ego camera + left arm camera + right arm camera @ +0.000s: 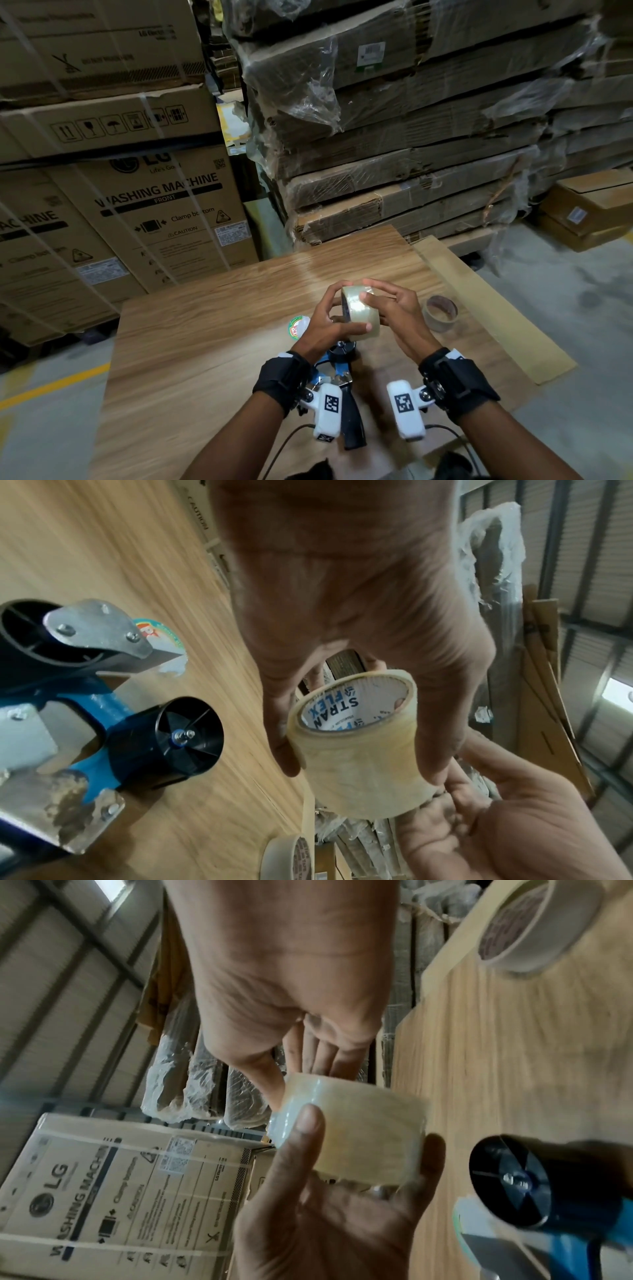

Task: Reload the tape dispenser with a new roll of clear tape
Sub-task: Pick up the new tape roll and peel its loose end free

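Both hands hold a new roll of clear tape (360, 313) above the wooden table (205, 342). My left hand (327, 320) grips it with the thumb across its near face and the fingers curled round its left side. My right hand (392, 308) pinches the roll (363, 1131) between the thumb and nearly straight fingers behind it. The roll's white printed core (346, 710) faces the left wrist camera. The blue tape dispenser (340, 373) lies on the table just below the hands, with its black hub (178, 739) bare and its black handle (352, 421) toward me.
An empty cardboard tape core (441, 313) stands on the table to the right of my hands. A round printed sticker (299, 328) lies to the left of them. Stacked washing machine cartons (154, 212) and wrapped flat cardboard (411, 154) rise beyond the table's far edge.
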The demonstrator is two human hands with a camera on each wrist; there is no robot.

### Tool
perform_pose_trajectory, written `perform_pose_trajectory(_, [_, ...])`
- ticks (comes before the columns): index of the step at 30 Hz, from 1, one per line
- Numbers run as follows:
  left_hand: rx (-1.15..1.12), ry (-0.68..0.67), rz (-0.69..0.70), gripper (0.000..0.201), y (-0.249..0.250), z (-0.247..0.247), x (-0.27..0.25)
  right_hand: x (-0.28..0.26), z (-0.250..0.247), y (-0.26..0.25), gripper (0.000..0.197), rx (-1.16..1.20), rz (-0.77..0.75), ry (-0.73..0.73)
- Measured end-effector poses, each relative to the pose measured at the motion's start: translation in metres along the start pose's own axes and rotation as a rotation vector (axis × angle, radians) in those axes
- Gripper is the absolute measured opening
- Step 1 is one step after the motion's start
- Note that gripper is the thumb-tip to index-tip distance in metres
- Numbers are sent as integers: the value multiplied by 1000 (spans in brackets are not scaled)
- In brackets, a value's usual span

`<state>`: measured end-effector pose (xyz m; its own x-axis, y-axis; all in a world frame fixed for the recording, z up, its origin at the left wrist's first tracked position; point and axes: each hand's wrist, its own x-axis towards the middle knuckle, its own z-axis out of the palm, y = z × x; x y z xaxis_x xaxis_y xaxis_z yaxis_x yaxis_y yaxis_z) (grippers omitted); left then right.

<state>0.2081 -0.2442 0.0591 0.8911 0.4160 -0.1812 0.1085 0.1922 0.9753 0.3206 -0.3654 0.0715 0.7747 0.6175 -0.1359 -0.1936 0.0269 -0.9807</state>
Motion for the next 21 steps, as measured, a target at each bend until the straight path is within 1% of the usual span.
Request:
perform_pose_trajectory(2, [21,5,20,84,0,1,0,1,4,1,29,40,-6,48])
perform_pose_trajectory(7, [41,3,42,84,0,2,0,3,11,8,25,54,-7,197])
perform_pose_trajectory(11, [49,-8,66,81,0,3,-1,4,15,11,21,21,-12,240])
perform_pose_trajectory(14, [57,22,56,81,0,-1,0,2,17,6,22,-15,-3,192])
perform_pose_trajectory(16, [57,50,32,81,-2,-3,1,1,13,1,34,-11,66,89])
perform_pose_trajectory(18, [60,82,23,79,-5,-7,5,1,7,-2,34,-23,107,-26])
perform_pose_trajectory(19, [92,94,29,78,-5,-8,7,1,4,0,41,-53,109,-74])
perform_pose_trajectory(21, [229,92,56,77,-5,-13,11,4,-2,6,70,-155,119,-143])
